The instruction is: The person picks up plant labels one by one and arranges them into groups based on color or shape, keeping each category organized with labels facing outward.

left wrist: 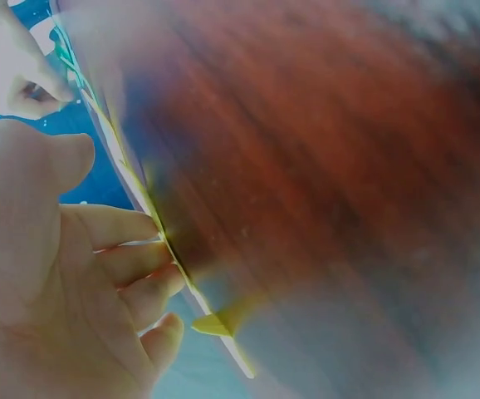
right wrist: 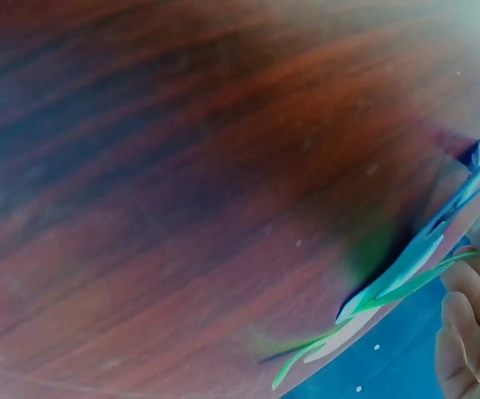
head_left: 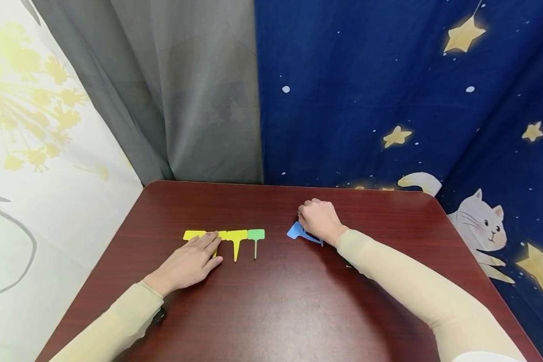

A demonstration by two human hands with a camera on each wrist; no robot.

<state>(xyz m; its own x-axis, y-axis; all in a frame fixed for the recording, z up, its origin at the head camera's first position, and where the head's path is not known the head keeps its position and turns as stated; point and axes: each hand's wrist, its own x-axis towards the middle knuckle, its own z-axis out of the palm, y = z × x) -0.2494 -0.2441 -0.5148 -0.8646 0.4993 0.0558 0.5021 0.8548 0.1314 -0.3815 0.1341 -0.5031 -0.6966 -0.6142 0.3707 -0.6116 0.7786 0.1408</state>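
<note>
Desk (head_left: 271, 311): tag row (head_left: 237, 235) runs left to right
My left hand (head_left: 194, 261): flat atop it
My right hand (head_left: 321, 218): right of it, pinching green strip (right wrist: 414, 289)

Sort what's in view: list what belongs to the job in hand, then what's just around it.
Part of the job:
- Yellow tags, under and beside the left hand
- Green tag, at the row's end
- Blue tags, by the right hand

Just around:
- Grey curtain
- Star-patterned blue curtain
- Yellow-flowered white backdrop
- Table, merely the work surface
</note>
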